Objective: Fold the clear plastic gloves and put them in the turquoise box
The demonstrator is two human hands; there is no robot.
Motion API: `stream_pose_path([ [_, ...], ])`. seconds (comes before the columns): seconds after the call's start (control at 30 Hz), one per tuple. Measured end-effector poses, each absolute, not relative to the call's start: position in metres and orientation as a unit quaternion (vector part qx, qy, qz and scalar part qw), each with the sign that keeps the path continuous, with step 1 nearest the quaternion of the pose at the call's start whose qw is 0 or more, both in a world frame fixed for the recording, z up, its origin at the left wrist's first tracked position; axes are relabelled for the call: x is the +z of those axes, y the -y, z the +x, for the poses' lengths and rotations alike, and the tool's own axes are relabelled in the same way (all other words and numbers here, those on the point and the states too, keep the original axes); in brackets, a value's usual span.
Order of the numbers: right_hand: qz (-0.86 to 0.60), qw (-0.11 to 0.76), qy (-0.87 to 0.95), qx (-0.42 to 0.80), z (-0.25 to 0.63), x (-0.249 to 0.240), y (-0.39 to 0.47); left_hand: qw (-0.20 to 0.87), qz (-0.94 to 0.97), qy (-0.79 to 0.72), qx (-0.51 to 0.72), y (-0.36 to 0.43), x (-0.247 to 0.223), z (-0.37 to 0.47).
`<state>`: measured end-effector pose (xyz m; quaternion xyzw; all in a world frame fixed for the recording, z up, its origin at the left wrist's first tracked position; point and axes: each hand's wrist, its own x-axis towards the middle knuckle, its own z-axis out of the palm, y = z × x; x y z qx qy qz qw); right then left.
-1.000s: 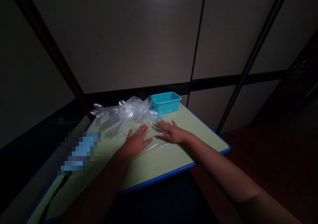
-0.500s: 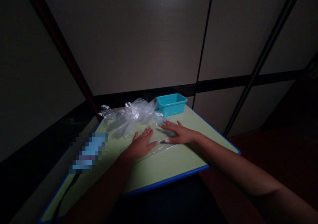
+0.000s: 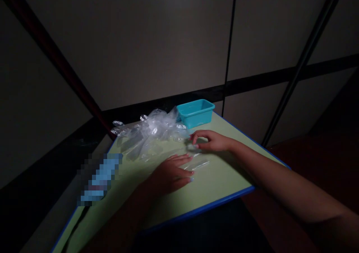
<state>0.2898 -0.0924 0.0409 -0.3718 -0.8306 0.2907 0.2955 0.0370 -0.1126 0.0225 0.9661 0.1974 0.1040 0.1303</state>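
Observation:
A clear plastic piece (image 3: pixel 200 165) lies flat on the pale green table, partly under my left hand (image 3: pixel 171 174), whose fingers are spread. Beyond it, my right hand (image 3: pixel 211 140) is curled, with thumb and forefinger close together near the plastic's far side; whatever sits between them is too faint to make out. A heap of crumpled clear plastic (image 3: pixel 154 127) lies to the left of my right hand, at the back of the table. Behind my right hand stands a turquoise rectangular basket (image 3: pixel 198 119).
The table (image 3: pixel 218 183) has a blue edge. A blurred-out light blue object (image 3: pixel 102 178) lies at its left side, with a dark strap or cord running toward the front. Pale cabinet panels (image 3: pixel 168 43) with dark strips rise behind the table.
My left hand has shifted right and nearer the front edge. My right hand has lifted from lying flat and curled its fingers. The view has tilted slightly.

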Motion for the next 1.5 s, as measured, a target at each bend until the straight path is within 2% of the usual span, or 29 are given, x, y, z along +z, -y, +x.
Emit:
stream_pose_path([
  [0.23, -0.393, 0.319, 0.820, 0.267, 0.291, 0.031, 0.089, 0.182, 0.958, -0.222, 0.001, 0.119, 0.021, 0.030],
  [0.57, -0.378, 0.311, 0.837, 0.243, 0.294, 0.036, 0.092, 0.183, 0.950, -0.254, -0.010, 0.125, 0.022, 0.033],
  [0.77, -0.330, 0.266, 0.870, 0.253, 0.294, 0.038, 0.097, 0.220, 0.942, -0.252, -0.010, 0.127, 0.030, 0.034],
  [1.0, -0.354, 0.174, 0.862, 0.319, 0.289, 0.026, 0.098, 0.181, 0.935, -0.294, 0.086, 0.111, 0.027, 0.021],
  [1.23, -0.331, 0.146, 0.875, 0.322, 0.284, 0.024, 0.101, 0.173, 0.937, -0.299, -0.046, 0.107, 0.021, 0.017],
  [1.5, -0.307, 0.118, 0.869, 0.369, 0.287, 0.027, 0.102, 0.169, 0.945, -0.271, -0.063, 0.109, 0.022, 0.017],
])
